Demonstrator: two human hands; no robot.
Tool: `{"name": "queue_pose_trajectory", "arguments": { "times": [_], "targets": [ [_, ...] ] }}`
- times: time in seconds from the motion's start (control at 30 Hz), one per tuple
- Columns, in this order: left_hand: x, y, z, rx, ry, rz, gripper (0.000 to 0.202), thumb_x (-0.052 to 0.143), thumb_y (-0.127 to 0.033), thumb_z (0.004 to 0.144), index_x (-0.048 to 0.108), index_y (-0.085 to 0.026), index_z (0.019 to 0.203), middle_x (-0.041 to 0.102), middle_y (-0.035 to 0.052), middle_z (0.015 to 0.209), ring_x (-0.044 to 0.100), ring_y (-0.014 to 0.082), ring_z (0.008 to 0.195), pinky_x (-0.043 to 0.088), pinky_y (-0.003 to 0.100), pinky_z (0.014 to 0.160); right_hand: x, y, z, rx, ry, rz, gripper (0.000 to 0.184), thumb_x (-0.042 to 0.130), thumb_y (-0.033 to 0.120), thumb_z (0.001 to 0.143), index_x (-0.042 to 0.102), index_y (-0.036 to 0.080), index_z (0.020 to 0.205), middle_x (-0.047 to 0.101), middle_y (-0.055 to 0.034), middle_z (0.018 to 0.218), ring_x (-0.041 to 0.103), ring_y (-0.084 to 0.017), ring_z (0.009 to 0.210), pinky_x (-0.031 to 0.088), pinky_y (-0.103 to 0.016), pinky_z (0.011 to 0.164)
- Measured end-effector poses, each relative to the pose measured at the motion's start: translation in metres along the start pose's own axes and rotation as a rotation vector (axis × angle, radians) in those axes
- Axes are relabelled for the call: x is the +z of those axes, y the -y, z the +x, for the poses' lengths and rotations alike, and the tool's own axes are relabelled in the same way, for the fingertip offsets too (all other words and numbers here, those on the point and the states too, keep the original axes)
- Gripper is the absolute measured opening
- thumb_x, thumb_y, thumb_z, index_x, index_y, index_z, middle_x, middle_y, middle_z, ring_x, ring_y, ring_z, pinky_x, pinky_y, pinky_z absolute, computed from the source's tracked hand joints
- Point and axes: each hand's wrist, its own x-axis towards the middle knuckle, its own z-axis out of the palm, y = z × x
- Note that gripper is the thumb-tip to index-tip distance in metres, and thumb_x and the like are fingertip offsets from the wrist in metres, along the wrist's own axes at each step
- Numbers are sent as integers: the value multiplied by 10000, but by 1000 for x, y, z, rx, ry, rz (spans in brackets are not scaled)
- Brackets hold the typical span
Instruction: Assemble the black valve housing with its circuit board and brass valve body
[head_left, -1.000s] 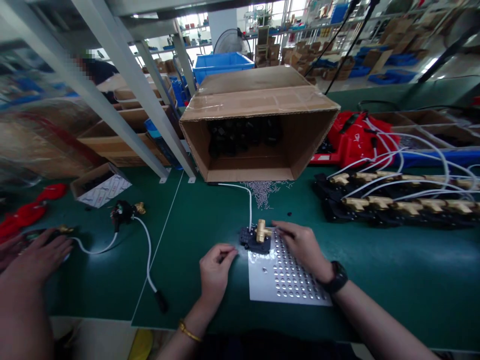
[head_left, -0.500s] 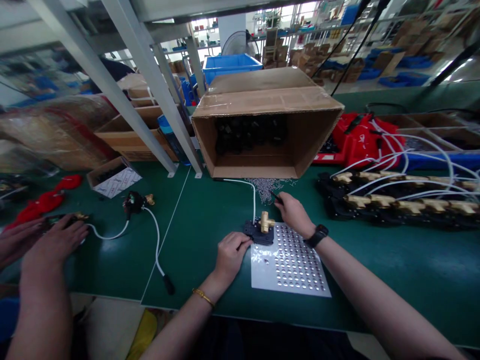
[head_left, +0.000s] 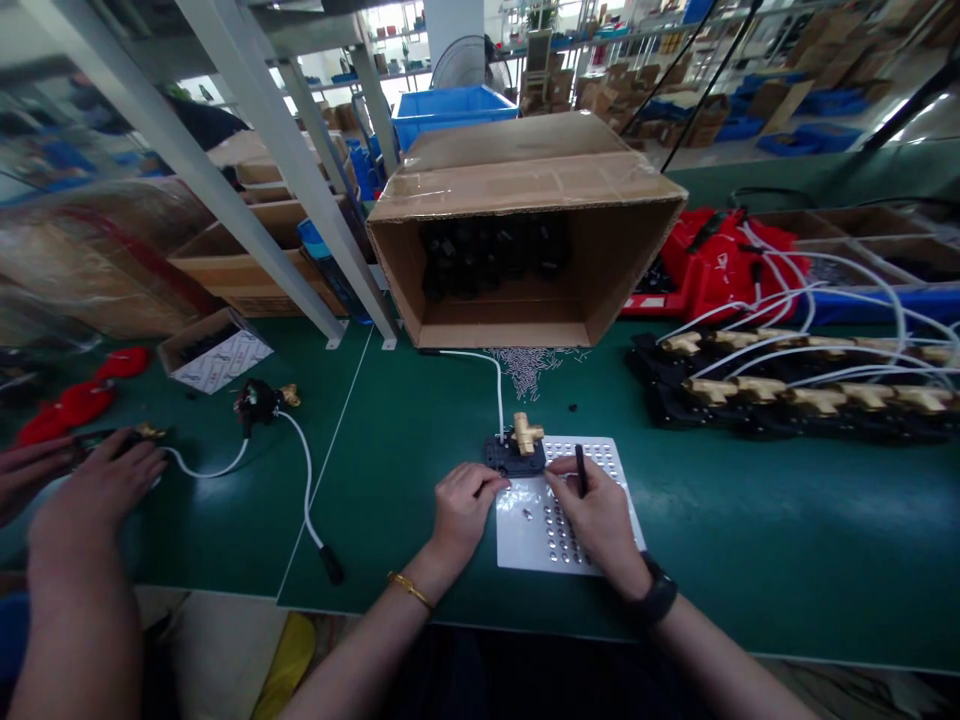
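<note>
Both hands work over perforated plate: left hand pinches black base steady; right hand pinches thin black tool, tip up.

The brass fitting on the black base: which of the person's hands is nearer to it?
Left. The left hand touches the black base just below the brass fitting; the right hand, holding a black tool, sits lower right.

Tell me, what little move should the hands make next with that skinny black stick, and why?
Probably tip the thin black stick tool in the right hand down toward the black block with the brass T-shaped fitting. The left hand already touches that block's edge at the corner of the white dotted tray, and the tool hovers just beside it.
</note>
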Motion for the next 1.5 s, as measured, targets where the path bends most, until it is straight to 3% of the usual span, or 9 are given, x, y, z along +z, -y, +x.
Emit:
{"name": "queue_pose_trajectory", "arguments": {
  "times": [0.47, 0.7, 0.97, 1.03, 1.13, 1.23, 1.33, 1.43, 1.5],
  "targets": [
    [8, -5, -3, 49, -41, 22, 130, 586, -244, 808, 637, -169, 716, 687, 30, 690, 637, 146, 652, 510, 279, 643, 2, -6, 4, -252, 35, -194, 90, 458, 168, 820, 543, 193, 806, 599, -46, 772, 565, -188, 701, 435, -293, 641],
    [11, 0, -2, -93, -46, 46, 158, 611, -319, 778, 649, -187, 697, 673, 3, 654, 627, 148, 598, 483, 245, 586, 1, -7, 3, -316, 54, -161, 159, 449, 88, 803, 547, 208, 767, 610, -40, 792, 585, -182, 737, 478, -290, 669],
    [11, 4, 7, -287, 114, 102, 304, 591, -450, 745, 553, -200, 577, 606, -22, 558, 569, 147, 528, 427, 245, 547, -13, -8, -6, -344, 157, -140, 373, 466, 23, 767, 605, 194, 1067, 616, -74, 1079, 581, -192, 985, 485, -315, 864],
    [6, 5, 9, -322, 135, 219, 335, 620, -484, 695, 501, -200, 564, 558, -16, 556, 543, 168, 554, 401, 264, 543, -19, -2, 0, -328, 155, -163, 450, 556, 75, 764, 523, 193, 1197, 561, -84, 1192, 527, -215, 1092, 458, -341, 919],
    [-8, 8, 19, -410, 14, 275, 435, 626, -592, 606, 533, -188, 737, 573, 40, 741, 533, 222, 681, 403, 307, 566, -25, 9, 17, -297, 239, -234, 859, 742, 200, 664, 272, 204, 1383, 439, -110, 1341, 461, -279, 1173, 433, -410, 944],
    [-22, 8, 47, -585, -64, -81, 629, 492, -675, 671, 519, -168, 1043, 589, 97, 963, 520, 206, 707, 423, 317, 583, -25, 19, 36, -306, 394, -327, 970, 808, 283, 593, 252, 229, 1386, 494, -111, 1290, 534, -302, 1079, 458, -417, 884],
    [-25, -2, 88, -844, 119, -703, 560, 473, -574, 774, 456, -174, 1166, 622, 119, 1013, 480, 117, 584, 422, 260, 555, -18, 22, 44, -312, 439, -418, 712, 772, 293, 625, 431, 224, 1247, 597, -71, 1108, 598, -272, 926, 491, -353, 762],
    [-14, -26, 121, -947, 259, -1008, 436, 603, -391, 759, 516, -128, 1097, 646, 85, 813, 313, 26, 418, 296, 158, 411, -14, 21, 40, -315, 401, -475, 518, 704, 357, 670, 496, 209, 1121, 607, -60, 1017, 607, -253, 836, 486, -320, 676],
    [-5, -51, 130, -858, 121, -987, 423, 685, -353, 691, 578, -121, 1028, 549, -13, 607, 247, 7, 390, 183, 128, 360, -19, 20, 34, -313, 360, -484, 505, 688, 383, 671, 496, 206, 1104, 602, -62, 1010, 601, -258, 842, 482, -320, 671]
  ]
}}
